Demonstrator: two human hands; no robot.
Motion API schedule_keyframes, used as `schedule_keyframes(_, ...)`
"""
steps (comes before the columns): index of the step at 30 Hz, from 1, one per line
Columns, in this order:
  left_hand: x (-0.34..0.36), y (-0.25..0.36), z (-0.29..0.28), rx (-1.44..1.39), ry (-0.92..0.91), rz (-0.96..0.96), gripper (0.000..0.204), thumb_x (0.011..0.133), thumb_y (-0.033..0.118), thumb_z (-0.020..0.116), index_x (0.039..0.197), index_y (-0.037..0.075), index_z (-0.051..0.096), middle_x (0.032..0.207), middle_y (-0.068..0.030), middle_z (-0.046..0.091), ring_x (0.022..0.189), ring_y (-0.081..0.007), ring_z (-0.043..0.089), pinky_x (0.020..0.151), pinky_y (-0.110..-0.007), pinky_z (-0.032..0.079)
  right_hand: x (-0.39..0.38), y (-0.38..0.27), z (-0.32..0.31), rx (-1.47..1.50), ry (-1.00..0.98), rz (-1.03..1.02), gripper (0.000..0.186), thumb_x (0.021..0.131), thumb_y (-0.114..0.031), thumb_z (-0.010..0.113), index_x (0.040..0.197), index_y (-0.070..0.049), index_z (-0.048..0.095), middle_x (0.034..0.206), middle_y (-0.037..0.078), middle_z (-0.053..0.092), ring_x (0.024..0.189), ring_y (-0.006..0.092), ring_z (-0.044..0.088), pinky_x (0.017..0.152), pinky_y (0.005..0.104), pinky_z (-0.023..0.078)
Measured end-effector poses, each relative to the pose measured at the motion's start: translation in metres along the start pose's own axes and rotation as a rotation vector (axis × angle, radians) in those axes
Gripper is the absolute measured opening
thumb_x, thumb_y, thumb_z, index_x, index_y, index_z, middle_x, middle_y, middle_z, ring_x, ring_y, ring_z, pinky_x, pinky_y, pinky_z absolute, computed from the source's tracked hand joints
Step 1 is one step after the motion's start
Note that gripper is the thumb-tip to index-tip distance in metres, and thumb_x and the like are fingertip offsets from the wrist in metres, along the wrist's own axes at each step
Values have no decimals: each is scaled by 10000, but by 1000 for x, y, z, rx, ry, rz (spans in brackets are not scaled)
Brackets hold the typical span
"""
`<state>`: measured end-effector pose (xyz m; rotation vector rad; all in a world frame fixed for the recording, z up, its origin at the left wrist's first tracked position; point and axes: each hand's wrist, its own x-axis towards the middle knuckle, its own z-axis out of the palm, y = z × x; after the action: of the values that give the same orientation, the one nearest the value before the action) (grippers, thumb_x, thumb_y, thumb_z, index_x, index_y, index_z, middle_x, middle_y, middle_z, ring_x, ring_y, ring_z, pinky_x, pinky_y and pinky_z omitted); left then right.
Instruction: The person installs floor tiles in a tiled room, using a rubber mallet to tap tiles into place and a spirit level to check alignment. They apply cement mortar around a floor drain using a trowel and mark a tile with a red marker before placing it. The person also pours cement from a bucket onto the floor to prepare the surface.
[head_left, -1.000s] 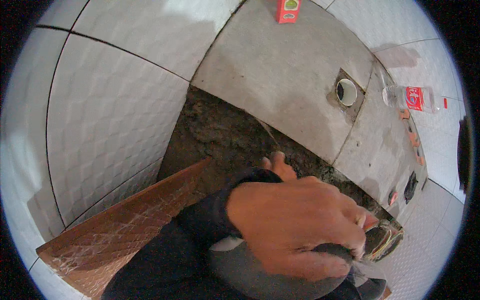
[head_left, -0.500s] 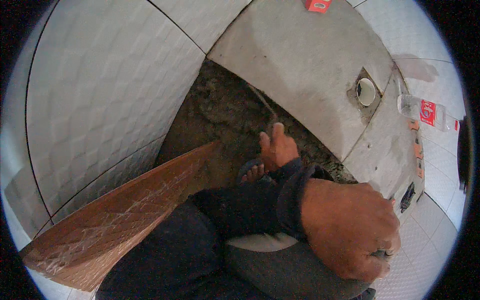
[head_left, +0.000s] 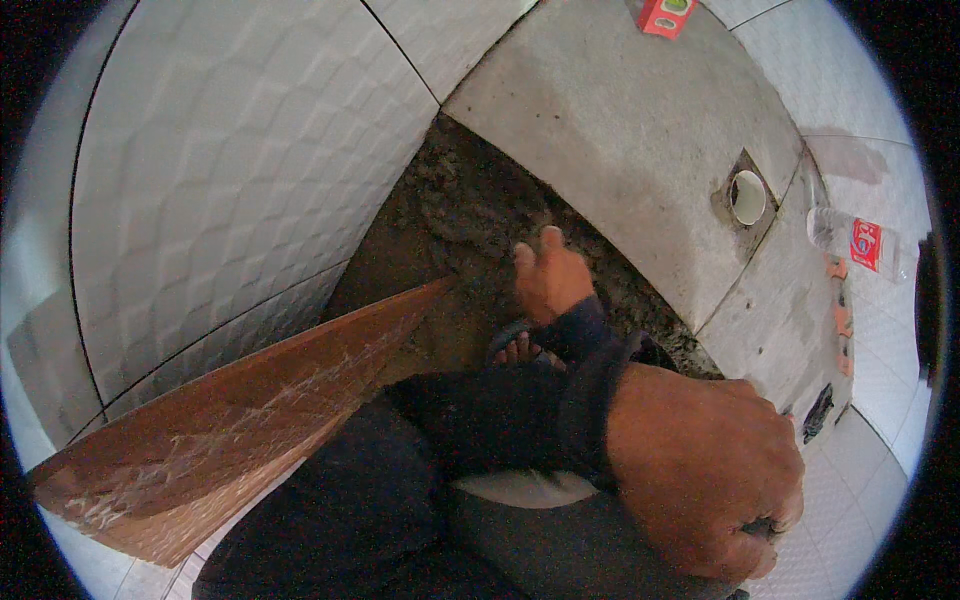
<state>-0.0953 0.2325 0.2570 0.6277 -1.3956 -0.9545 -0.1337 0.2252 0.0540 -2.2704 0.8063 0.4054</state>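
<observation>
My right hand [head_left: 555, 280] reaches over dark wet mortar [head_left: 470, 185] in a gap between the wall and the grey floor tiles. Its fingers are closed. A thin, mortar-coloured tool seems to extend from them, but it barely shows against the mortar. My left arm crosses in front, and my left hand [head_left: 710, 470] makes a fist close to the view on the right. Something dark shows between its curled fingers, too hidden to name. A bare foot in a sandal [head_left: 518, 348] is just below the right hand.
A brown slab with a crosshatched face [head_left: 250, 400] stands on edge at left, beside the white tiled wall [head_left: 240, 180]. Large grey tiles [head_left: 620, 140] surround a white drain pipe [head_left: 747, 198]. A red spirit level [head_left: 663, 18], a clear bottle [head_left: 850, 238] and orange brick pieces [head_left: 840, 315] lie around.
The whole view has shifted, with the wall and tiles now farther right. The thin tool by my right hand shows less than before. My left fist keeps its shape.
</observation>
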Motion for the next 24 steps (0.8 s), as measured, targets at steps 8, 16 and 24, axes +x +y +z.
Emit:
schedule_keyframes(8, -3, 13, 3, -57, -43, 57, 269, 913, 298, 557, 830, 56, 638, 765, -171, 608, 730, -304, 607, 723, -442, 484, -52, 12, -12, -78, -41, -27, 418, 938, -293, 569, 1188, 29, 478, 847, 331, 635, 794, 524, 612, 712, 578, 483)
schedule_keyframes(16, -3, 12, 7, -85, -4, 78, 279, 927, 285, 540, 834, 37, 625, 773, -169, 612, 732, -297, 612, 721, -423, 492, -1, -14, 2, 97, -2, -29, 428, 943, -304, 563, 1174, 45, 469, 850, 348, 626, 788, 543, 596, 695, 589, 476)
schedule_keyframes(24, -5, 18, 5, -107, -23, 38, 290, 933, 271, 533, 925, 5, 650, 845, -200, 649, 790, -323, 638, 747, -432, 501, -28, -12, -3, 14, -44, -90, 380, 944, -287, 554, 1126, 32, 457, 794, 336, 626, 762, 527, 611, 672, 587, 485)
